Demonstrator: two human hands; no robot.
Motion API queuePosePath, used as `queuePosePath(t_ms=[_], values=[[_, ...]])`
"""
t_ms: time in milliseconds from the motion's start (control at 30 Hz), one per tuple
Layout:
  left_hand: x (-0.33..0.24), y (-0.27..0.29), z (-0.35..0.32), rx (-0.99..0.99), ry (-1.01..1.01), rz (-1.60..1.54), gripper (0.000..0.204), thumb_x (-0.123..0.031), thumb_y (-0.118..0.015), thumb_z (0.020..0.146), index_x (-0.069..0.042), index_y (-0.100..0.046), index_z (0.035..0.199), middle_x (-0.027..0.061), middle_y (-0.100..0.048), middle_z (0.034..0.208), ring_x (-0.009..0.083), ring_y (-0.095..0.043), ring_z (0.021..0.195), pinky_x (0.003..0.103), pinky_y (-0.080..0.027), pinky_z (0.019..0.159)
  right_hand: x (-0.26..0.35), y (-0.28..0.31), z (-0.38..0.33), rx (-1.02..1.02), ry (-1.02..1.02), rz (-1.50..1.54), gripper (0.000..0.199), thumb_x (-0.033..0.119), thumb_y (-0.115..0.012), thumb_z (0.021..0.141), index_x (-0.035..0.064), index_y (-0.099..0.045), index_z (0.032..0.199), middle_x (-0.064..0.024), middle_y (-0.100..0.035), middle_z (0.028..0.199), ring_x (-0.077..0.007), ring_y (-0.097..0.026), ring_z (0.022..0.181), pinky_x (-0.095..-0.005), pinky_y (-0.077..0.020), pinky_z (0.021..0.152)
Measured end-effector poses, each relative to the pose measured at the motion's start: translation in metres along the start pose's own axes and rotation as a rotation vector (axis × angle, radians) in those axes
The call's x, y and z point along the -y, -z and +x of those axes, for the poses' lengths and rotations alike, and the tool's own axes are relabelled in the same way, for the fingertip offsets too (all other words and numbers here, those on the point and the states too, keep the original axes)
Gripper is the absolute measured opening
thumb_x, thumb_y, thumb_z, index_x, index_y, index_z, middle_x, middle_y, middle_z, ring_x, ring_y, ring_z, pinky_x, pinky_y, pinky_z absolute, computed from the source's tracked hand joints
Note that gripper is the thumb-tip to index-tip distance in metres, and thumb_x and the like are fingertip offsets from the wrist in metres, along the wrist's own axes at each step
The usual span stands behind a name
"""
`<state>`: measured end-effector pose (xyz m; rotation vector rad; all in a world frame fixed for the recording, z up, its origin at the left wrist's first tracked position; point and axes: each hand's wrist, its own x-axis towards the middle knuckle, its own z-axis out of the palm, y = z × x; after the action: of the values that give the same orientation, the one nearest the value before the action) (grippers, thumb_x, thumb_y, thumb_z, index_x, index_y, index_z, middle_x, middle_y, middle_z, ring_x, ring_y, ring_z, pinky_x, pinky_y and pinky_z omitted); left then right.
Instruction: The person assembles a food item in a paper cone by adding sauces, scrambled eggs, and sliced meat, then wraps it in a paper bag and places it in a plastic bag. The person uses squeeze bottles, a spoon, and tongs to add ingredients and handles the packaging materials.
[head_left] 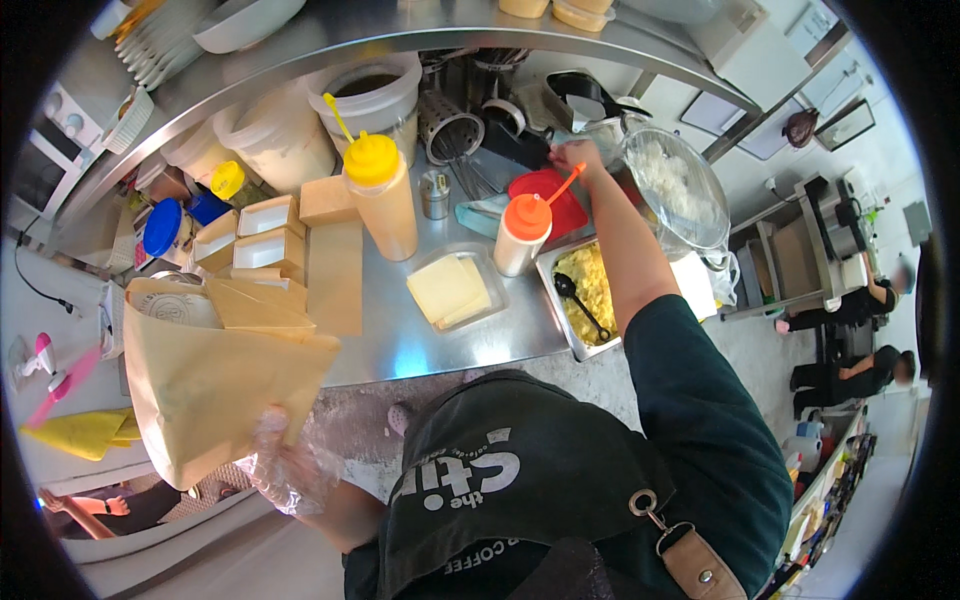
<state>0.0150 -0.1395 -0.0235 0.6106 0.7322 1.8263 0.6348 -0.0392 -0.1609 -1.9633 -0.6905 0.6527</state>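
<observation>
My left hand, in a clear plastic glove, grips the lower right side of a brown paper bag beyond the counter's left front edge. Its mouth faces up. My right hand reaches to the back of the counter, beside a black item; its fingers look closed, but what they hold is unclear. Below that hand lies a red lid-like piece. Near my right forearm stand a squeeze bottle with an orange cap and a metal pan of chopped yellow food with a black spoon in it.
Sliced cheese sits in a clear tray mid-counter. Behind it stand a yellow-capped sauce bottle and a metal shaker. Small cardboard boxes are at left, a bowl of white food at right. A metal shelf overhangs the back.
</observation>
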Motion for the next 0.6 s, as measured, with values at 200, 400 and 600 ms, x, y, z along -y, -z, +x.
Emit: queuePosePath(t_ms=[200,400,600], values=[[-0.015,-0.013,-0.013,-0.006,0.003,0.218,0.062,0.007,-0.07,0.076,0.008,-0.051,0.134,0.0225,-0.061,0.124,0.0305,-0.063,0.114,0.037,-0.063,0.09,0.003,0.001,-0.008,0.02,-0.054,0.319,0.022,0.01,-0.069,0.091,-0.0029,-0.067,0.109,-0.0085,-0.073,0.097,-0.017,-0.069,0.088,-0.0346,-0.0589,0.081],[-0.01,-0.005,-0.016,0.013,-0.049,0.244,0.06,0.004,-0.073,0.079,0.007,-0.052,0.135,0.0242,-0.062,0.122,0.0296,-0.065,0.113,0.039,-0.065,0.087,-0.02,-0.001,0.011,-0.013,0.009,0.141,0.012,0.004,-0.066,0.091,-0.0056,-0.068,0.099,-0.0125,-0.072,0.096,-0.0211,-0.071,0.081,-0.0333,-0.0609,0.075],[0.002,0.01,-0.01,0.06,-0.108,0.235,0.052,-0.004,-0.07,0.088,0.008,-0.052,0.135,0.025,-0.061,0.128,0.0305,-0.064,0.115,0.04,-0.061,0.095,-0.044,-0.003,0.039,-0.105,0.153,-0.101,0.018,0.02,-0.069,0.087,0.0038,-0.075,0.089,-0.0151,-0.074,0.091,-0.0302,-0.073,0.082,-0.0408,-0.0589,0.073]])
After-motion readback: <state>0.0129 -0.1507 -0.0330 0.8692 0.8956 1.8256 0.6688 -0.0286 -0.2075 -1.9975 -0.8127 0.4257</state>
